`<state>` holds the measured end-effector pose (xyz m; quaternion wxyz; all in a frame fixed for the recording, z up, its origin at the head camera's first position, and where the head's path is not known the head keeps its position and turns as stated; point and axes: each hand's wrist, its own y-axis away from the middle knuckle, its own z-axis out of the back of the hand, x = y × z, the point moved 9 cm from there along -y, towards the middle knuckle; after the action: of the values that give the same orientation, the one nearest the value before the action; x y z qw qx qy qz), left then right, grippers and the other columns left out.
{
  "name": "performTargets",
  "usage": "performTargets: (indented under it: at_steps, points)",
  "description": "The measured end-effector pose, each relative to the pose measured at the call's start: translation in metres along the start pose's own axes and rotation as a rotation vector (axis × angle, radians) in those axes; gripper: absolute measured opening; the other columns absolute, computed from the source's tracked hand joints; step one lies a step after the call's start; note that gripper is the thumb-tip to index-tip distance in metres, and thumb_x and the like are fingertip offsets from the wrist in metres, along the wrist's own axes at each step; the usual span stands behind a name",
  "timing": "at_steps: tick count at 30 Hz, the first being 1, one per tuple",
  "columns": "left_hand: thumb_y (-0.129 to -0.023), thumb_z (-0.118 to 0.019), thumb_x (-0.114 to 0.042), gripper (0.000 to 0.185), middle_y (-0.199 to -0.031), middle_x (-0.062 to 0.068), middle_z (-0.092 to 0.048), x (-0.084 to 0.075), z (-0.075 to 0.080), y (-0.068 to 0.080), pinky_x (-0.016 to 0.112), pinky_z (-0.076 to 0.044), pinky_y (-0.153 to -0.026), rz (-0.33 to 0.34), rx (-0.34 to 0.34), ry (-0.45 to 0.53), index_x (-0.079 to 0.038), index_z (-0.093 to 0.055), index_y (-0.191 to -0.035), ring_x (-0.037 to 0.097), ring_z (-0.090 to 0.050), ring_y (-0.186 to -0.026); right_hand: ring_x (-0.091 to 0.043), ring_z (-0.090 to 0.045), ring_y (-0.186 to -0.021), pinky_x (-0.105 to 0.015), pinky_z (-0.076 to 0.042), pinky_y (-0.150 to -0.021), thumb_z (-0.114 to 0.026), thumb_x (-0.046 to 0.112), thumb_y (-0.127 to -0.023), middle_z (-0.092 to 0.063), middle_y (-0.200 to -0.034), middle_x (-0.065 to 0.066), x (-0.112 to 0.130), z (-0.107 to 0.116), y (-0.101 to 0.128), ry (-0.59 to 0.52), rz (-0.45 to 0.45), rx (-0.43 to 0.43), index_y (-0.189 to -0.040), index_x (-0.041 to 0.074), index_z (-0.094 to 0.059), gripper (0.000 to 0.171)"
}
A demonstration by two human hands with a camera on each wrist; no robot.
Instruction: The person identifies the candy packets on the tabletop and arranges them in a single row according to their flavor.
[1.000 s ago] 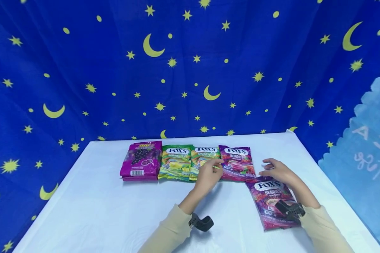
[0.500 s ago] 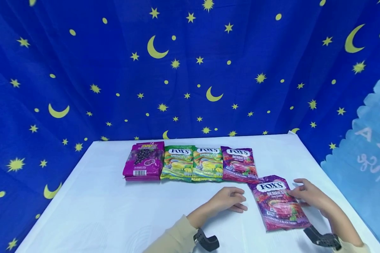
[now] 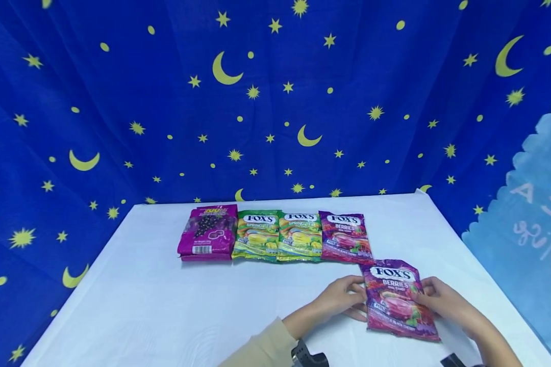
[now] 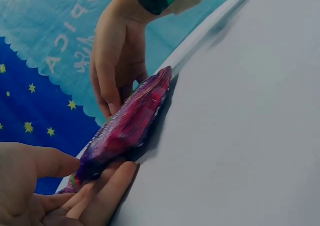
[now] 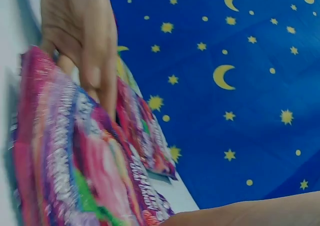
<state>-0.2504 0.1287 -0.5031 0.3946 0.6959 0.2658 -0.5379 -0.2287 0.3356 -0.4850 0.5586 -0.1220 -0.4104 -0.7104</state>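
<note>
A purple Fox's Berries candy bag (image 3: pixel 397 300) is between both hands at the table's front right, its face up. My left hand (image 3: pixel 342 298) grips its left edge; in the left wrist view the thumb is at the bag's side and the fingers (image 4: pixel 112 186) reach beneath it. On the opposite edge, my right hand (image 3: pixel 447 303) holds the bag with the thumb on its printed face, the other fingers partly hidden behind. That same bag (image 4: pixel 127 118) shows its crinkled underside in the left wrist view, tilted with one edge near the table.
Behind stands a row: a magenta candy bag with a grape picture (image 3: pixel 208 232), two green Fox's Spring Tea bags (image 3: pixel 257 237), and another Fox's Berries bag (image 3: pixel 346 237) at the right end. The white table (image 3: pixel 165 311) meets a blue star-patterned curtain (image 3: pixel 275 102).
My left hand has come from the back row down to the front bag's left edge. My right hand has moved to its right edge, and the bag has turned slightly and shifted.
</note>
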Motion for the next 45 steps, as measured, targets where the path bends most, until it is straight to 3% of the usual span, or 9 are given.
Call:
performTargets:
  at_steps: [6,10,16,22,27,35,39,45]
  points:
    - [-0.089,-0.061,0.000,0.043,-0.093,0.003,-0.060,0.004,0.004,0.003,0.033,-0.057,-0.055,-0.013,-0.043,-0.078,-0.005,-0.054,-0.131,0.020,-0.066,-0.068,-0.021,-0.056,-0.085,-0.039,-0.054,-0.072,-0.064,0.042,-0.091,-0.056,-0.099,-0.014,-0.004,-0.013,0.011,-0.113,-0.006,-0.027,-0.126,-0.016,-0.035,0.074]
    - [-0.090,-0.062,-0.005,0.042,-0.093,0.000,-0.061,0.005,0.005,0.010,0.033,-0.057,-0.057,-0.026,-0.049,-0.137,-0.007,-0.054,-0.132,0.019,-0.065,-0.069,-0.020,-0.059,-0.084,-0.037,-0.056,-0.071,-0.066,0.040,-0.090,-0.057,-0.098,-0.012,-0.007,-0.021,0.018,-0.189,-0.026,-0.019,-0.127,-0.016,-0.033,0.075]
    - [-0.089,-0.062,0.000,0.042,-0.093,0.001,-0.062,0.007,0.004,0.023,0.034,-0.058,-0.056,-0.066,-0.024,-0.080,-0.006,-0.053,-0.130,0.020,-0.066,-0.069,-0.020,-0.060,-0.085,-0.041,-0.055,-0.075,-0.065,0.039,-0.091,-0.061,-0.098,-0.008,-0.009,-0.031,0.024,-0.226,-0.050,0.029,-0.131,-0.016,-0.029,0.077]
    - [-0.088,-0.062,0.001,0.040,-0.088,0.002,-0.063,0.008,0.010,0.035,0.035,-0.057,-0.055,-0.058,-0.027,-0.077,-0.007,-0.051,-0.126,0.020,-0.065,-0.064,-0.024,-0.063,-0.090,-0.047,-0.053,-0.078,-0.063,0.045,-0.091,-0.064,-0.105,-0.014,-0.007,-0.046,0.026,-0.272,-0.064,0.041,-0.135,-0.012,-0.028,0.080]
    - [-0.088,-0.063,-0.002,0.037,-0.081,0.002,-0.064,0.006,0.024,0.046,0.032,-0.056,-0.052,-0.048,-0.061,-0.099,-0.010,-0.049,-0.121,0.015,-0.061,-0.059,-0.027,-0.064,-0.092,-0.044,-0.055,-0.081,-0.059,0.043,-0.094,-0.063,-0.112,-0.018,0.004,-0.065,0.026,-0.400,-0.044,0.033,-0.140,-0.007,-0.026,0.076]
    - [-0.091,-0.062,-0.008,0.031,-0.077,0.002,-0.064,-0.002,0.052,0.060,0.031,-0.055,-0.048,-0.077,-0.141,-0.142,-0.011,-0.048,-0.119,0.013,-0.058,-0.055,-0.033,-0.065,-0.099,-0.044,-0.055,-0.080,-0.062,0.029,-0.094,-0.061,-0.117,-0.024,0.038,-0.081,0.024,-0.451,0.083,0.063,-0.143,-0.003,-0.022,0.070]
    - [-0.092,-0.062,-0.009,0.029,-0.077,0.003,-0.065,-0.012,0.067,0.064,0.032,-0.053,-0.046,-0.119,-0.189,-0.154,-0.010,-0.049,-0.118,0.014,-0.057,-0.053,-0.032,-0.065,-0.098,-0.041,-0.055,-0.080,-0.064,0.018,-0.091,-0.061,-0.120,-0.025,0.058,-0.085,0.021,-0.501,0.151,0.076,-0.143,-0.003,-0.020,0.071]
    - [-0.094,-0.060,-0.013,0.032,-0.081,0.002,-0.065,-0.033,0.094,0.061,0.033,-0.053,-0.047,-0.180,-0.274,-0.248,-0.008,-0.049,-0.123,0.015,-0.059,-0.053,-0.031,-0.066,-0.096,-0.038,-0.054,-0.083,-0.061,0.008,-0.090,-0.057,-0.125,-0.028,0.094,-0.080,0.009,-0.528,0.242,-0.006,-0.144,-0.004,-0.018,0.070]
